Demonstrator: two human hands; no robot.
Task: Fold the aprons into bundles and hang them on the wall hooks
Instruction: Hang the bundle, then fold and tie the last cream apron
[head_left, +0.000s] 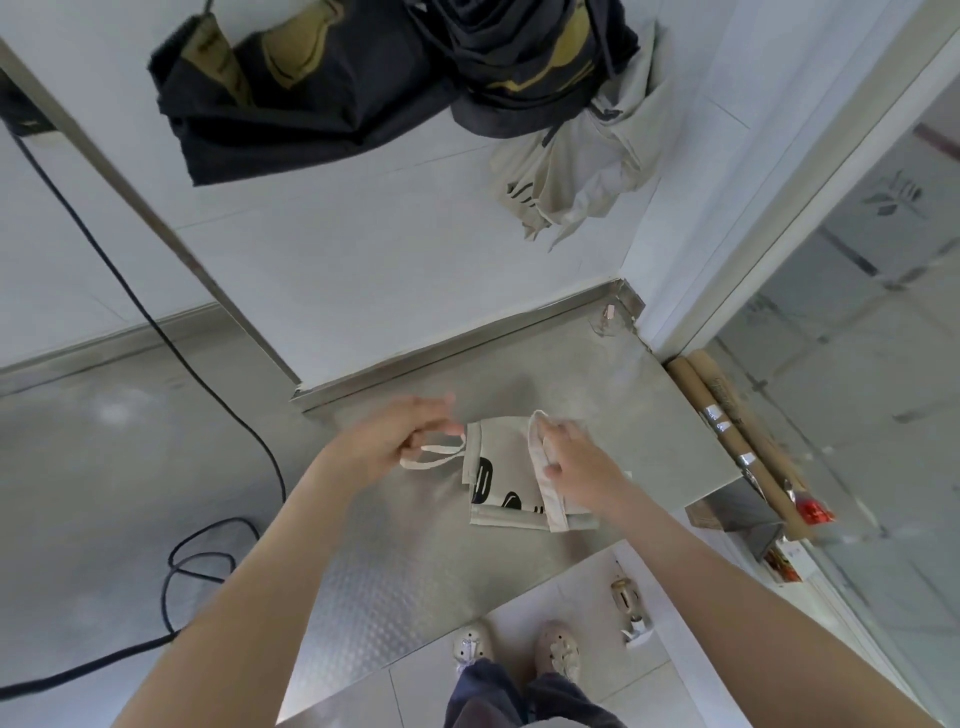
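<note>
No readable text, labels, brands or numbers anywhere.

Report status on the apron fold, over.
Left hand pinches strap loop; right hand grips beige apron. Apron part-folded on steel counter, not hung. Black cable clear, far left.

Black cable loops across the steel counter, well left of the left fingers. Two taped cardboard tubes lie right of the right fingers, past the counter edge.
</note>
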